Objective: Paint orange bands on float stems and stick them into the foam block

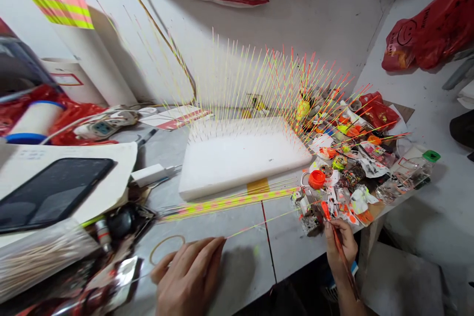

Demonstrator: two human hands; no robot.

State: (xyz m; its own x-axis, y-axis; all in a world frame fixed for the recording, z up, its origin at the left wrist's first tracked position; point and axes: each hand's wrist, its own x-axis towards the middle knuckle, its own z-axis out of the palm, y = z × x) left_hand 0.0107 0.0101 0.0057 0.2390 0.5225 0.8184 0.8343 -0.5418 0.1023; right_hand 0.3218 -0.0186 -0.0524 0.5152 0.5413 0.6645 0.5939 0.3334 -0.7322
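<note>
My left hand (190, 269) is closed on the end of a thin stick with yellow and pink bands (255, 226), its fingers pressed together above the table. The stick's far end reaches a small speckled block (310, 219). Between the fingers of my right hand (342, 244) is a paintbrush (339, 246) with bright orange on its tip, close beside that block. A bundle of banded yellow and pink sticks (229, 206) lies across the table. Behind it, many similar thin sticks stand upright in a white foam slab (244, 150).
Paint-stained caps, jars and scraps, among them a red cap (317, 178), crowd the right side near a clear bottle (411, 170). At left lie a black phone (55, 192), a power strip (107, 123) and a bag of thin sticks (44, 256). A rubber band (157, 247) is near my left hand.
</note>
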